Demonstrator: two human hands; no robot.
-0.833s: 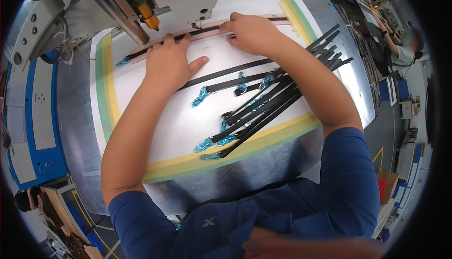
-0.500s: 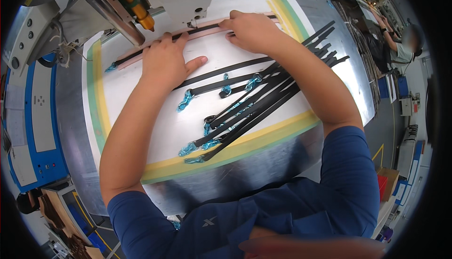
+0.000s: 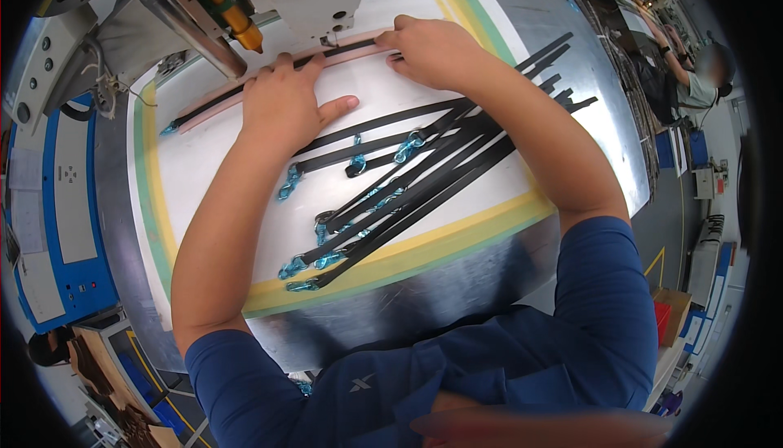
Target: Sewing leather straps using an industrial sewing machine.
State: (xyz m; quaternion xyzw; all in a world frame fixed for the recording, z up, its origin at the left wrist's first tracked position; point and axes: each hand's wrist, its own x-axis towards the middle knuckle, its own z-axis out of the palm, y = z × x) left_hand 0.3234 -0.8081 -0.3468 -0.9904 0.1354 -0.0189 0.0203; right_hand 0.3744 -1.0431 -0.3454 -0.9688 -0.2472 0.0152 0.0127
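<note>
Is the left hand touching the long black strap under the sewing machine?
Touching. The head view shows the left hand pressed flat on the black strap, its fingertips lying over it beside the pink guide strip; no gap shows.

Both bare forearms reach forward from blue short sleeves. The left hand (image 3: 285,105) lies palm down, fingers together and thumb spread to the right. The right hand (image 3: 432,48) is also palm down, its fingers pointing left
</note>
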